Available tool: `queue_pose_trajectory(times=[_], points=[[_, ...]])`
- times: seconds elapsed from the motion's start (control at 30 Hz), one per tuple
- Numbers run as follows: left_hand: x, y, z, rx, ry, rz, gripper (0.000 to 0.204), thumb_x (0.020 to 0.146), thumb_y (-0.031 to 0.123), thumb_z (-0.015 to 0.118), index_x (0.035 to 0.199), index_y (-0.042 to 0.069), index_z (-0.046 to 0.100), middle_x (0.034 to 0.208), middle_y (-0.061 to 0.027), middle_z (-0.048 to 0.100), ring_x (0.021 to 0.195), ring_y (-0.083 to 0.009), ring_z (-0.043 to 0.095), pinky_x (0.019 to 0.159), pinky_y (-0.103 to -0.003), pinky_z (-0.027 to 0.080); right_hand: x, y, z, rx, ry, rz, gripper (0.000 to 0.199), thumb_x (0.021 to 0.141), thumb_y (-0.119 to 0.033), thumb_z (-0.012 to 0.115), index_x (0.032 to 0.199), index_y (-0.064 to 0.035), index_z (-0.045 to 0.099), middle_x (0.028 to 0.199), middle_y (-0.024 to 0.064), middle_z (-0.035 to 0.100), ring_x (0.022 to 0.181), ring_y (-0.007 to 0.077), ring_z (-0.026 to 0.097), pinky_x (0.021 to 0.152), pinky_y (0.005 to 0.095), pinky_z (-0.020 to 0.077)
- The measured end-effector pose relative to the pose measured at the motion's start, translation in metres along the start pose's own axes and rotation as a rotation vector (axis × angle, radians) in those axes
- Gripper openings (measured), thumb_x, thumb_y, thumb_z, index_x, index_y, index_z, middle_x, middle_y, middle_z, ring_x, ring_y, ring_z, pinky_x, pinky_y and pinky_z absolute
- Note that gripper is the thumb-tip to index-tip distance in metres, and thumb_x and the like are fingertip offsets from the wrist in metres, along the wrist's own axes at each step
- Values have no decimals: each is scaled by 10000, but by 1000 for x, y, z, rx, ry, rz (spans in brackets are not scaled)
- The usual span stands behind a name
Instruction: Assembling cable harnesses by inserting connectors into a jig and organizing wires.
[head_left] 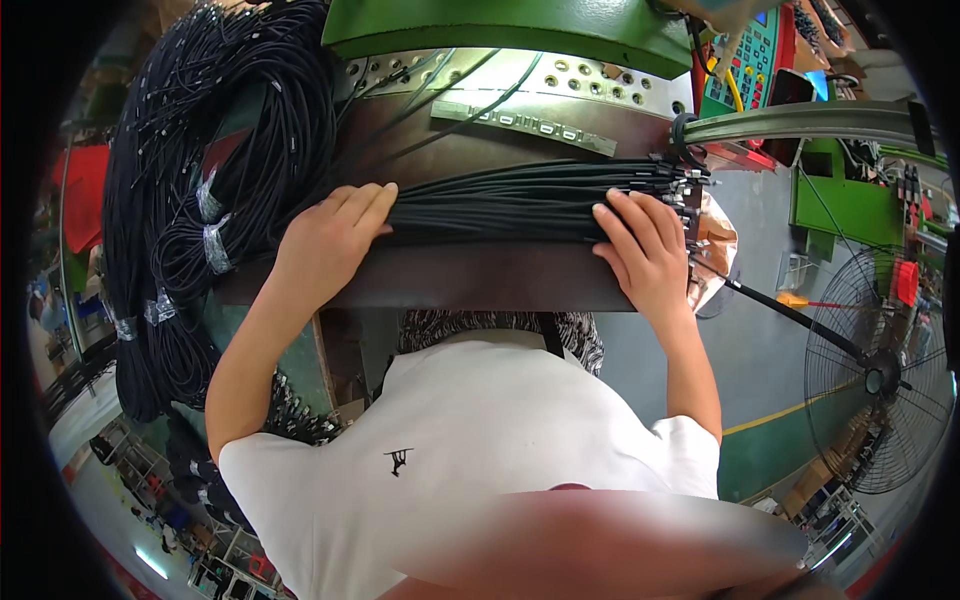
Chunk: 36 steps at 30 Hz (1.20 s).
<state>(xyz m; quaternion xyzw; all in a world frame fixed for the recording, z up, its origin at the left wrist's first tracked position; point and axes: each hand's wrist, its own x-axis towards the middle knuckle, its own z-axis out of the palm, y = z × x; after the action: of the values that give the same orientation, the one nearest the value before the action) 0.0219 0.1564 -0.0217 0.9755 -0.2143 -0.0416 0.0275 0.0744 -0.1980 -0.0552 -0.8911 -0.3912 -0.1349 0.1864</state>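
Note:
A thick row of black cables (pixel 490 208) runs across the dark tabletop (pixel 470 277) in front of me. On its left part rests my left hand (pixel 338 235), fingers stretched out together over the cables. My right hand (pixel 648 240) lies near the right end with its fingers spread, touching the cables. Just beyond that hand, the small metal-tipped cable ends (pixel 690 185) stick out at the table's right edge. The undersides of both hands are hidden.
Large coils of black cable (pixel 285 120) tied with clear wrap hang at the left. A green machine (pixel 500 28) with a perforated metal plate (pixel 590 80) stands at the back, a metal strip (pixel 525 128) before it. To the right are a curved metal arm (pixel 800 122) and a floor fan (pixel 880 375).

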Motion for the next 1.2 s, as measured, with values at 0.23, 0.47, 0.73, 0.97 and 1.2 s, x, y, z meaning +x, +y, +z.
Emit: queue_pose_trajectory(times=[0.23,0.47,0.73,0.97,1.2], points=[[2,-12,-24,-805,139,-263,259,730,6,678,988,28,669,925,-93,677,857,-194,647,749,-240,487,-29,-34,13,153,-1,-110,290,680,-87,673,969,-71,650,966,45,599,866,210,586,750,314,479],[39,7,-23,-745,-245,-124,259,795,234,671,899,2,625,749,-153,607,711,-283,608,636,-357,451,-24,-36,21,166,17,-16,273,722,-93,657,994,-74,634,971,38,578,876,201,564,741,314,464],[186,139,-9,-1245,-754,172,284,889,236,541,712,14,562,615,-31,553,495,-95,491,449,-262,383,-38,-31,17,293,90,44,244,789,-168,627,996,-41,632,985,84,600,859,256,580,759,336,476],[105,168,-14,-1694,-388,-158,168,898,164,555,830,15,592,584,-4,517,550,-62,456,517,-243,369,-13,-33,-33,1258,772,771,522,929,-430,482,1027,61,628,965,105,651,887,164,590,757,293,477],[60,160,29,-1854,22,-316,189,958,238,511,1010,57,506,704,30,500,544,-26,417,471,-177,304,37,-40,-2,1580,-49,791,222,915,-134,543,1014,27,661,1003,82,661,825,99,595,732,233,486]])
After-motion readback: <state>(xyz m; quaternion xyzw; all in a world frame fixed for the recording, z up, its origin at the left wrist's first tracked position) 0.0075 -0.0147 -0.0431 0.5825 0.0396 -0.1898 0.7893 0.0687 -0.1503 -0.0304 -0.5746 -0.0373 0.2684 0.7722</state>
